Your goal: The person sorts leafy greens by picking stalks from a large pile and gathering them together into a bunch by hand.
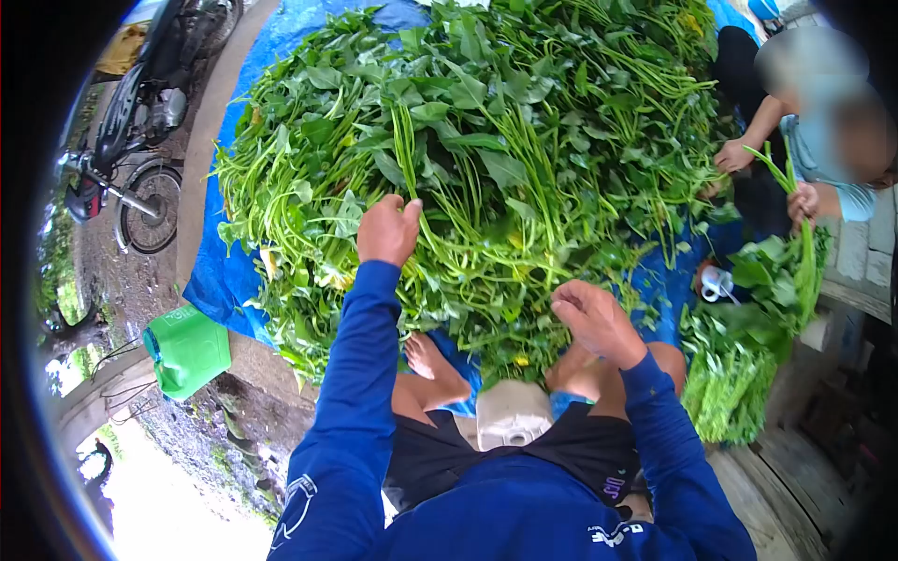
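Note:
A large heap of leafy green stems, which look like water spinach [505, 168], spreads out in front of me. My left hand [388, 230] is closed at the near left of the heap, around the lower ends of a few long stems. To its right, my right hand [599, 323] hovers over the heap's near edge with curled fingers. Whether anything thin sits between those fingertips is hidden. Loose stems lie just beyond the right hand.
The heap rests on a blue tarp [229, 290]. Another person's hand [803, 204] holds stems at right, above stacked green bundles [734, 397]. A white cup [716, 283] stands nearby. At left are a green jerrycan [192, 351] and a motorcycle [140, 122].

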Demonstrator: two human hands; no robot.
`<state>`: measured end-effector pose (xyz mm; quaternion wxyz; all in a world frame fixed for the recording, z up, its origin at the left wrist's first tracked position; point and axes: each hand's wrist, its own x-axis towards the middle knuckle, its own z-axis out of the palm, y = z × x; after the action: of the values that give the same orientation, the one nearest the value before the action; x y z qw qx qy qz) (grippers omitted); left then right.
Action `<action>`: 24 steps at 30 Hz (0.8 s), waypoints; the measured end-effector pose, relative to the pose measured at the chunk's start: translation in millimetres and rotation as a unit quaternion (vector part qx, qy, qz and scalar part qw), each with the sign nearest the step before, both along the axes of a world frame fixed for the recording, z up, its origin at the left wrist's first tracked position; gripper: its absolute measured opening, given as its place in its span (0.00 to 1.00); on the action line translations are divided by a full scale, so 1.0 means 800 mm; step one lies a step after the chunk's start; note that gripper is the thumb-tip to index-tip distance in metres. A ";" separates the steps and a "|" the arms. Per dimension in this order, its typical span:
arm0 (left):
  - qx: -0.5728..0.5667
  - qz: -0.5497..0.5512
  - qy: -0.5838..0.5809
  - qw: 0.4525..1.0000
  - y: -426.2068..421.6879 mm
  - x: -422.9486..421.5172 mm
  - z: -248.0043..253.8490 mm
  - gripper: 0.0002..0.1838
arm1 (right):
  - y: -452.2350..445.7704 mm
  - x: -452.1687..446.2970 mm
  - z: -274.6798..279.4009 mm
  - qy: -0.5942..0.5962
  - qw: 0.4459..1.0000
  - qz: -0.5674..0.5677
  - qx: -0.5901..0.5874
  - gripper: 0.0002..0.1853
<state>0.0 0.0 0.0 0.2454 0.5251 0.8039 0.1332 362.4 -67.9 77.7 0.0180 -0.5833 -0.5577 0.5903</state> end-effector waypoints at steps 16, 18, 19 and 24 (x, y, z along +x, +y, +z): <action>0.126 0.086 -0.358 0.921 -0.053 0.016 0.089 0.17 | -0.014 0.023 -0.050 -0.027 0.945 0.164 0.283 0.19; 0.118 0.089 -0.402 0.903 -0.066 0.019 0.104 0.15 | -0.020 0.015 -0.044 0.029 0.941 0.142 0.307 0.17; 0.099 0.081 -0.412 0.902 -0.068 0.015 0.098 0.15 | -0.021 0.003 -0.034 0.078 0.942 0.095 0.312 0.16; 0.058 0.069 -0.413 0.906 -0.071 0.025 0.091 0.15 | -0.002 -0.055 -0.036 0.104 0.881 -0.051 0.459 0.16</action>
<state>19.6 -56.4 72.8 0.5147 0.3793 0.6560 0.4012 318.5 -69.5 48.5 0.3716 -0.4730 -0.7304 0.3237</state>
